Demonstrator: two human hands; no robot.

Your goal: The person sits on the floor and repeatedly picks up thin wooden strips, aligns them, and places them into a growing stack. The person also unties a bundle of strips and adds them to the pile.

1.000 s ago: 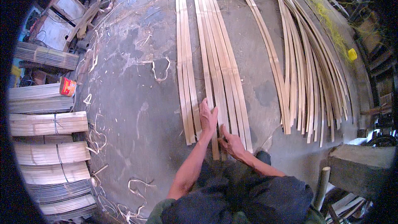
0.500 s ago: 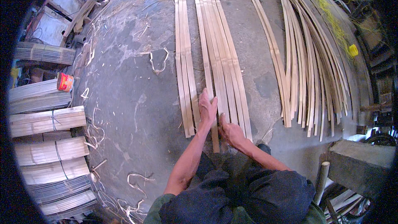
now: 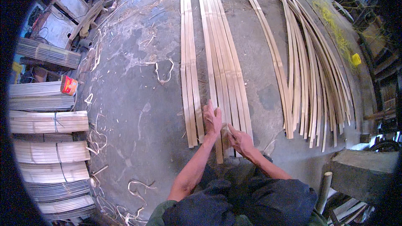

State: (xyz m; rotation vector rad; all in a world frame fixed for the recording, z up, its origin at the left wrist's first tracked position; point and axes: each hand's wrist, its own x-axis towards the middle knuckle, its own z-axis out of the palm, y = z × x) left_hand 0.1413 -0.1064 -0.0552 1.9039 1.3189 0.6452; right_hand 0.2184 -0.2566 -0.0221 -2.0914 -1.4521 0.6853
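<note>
The bamboo strips (image 3: 224, 71) are pale, thin and flat, laid side by side on the grey concrete floor (image 3: 138, 113). Their long axis runs straight away from the person. The left hand (image 3: 212, 119) presses flat, fingers spread, on their near ends; the right hand (image 3: 238, 138) pinches one strip's end just beside it.
</note>
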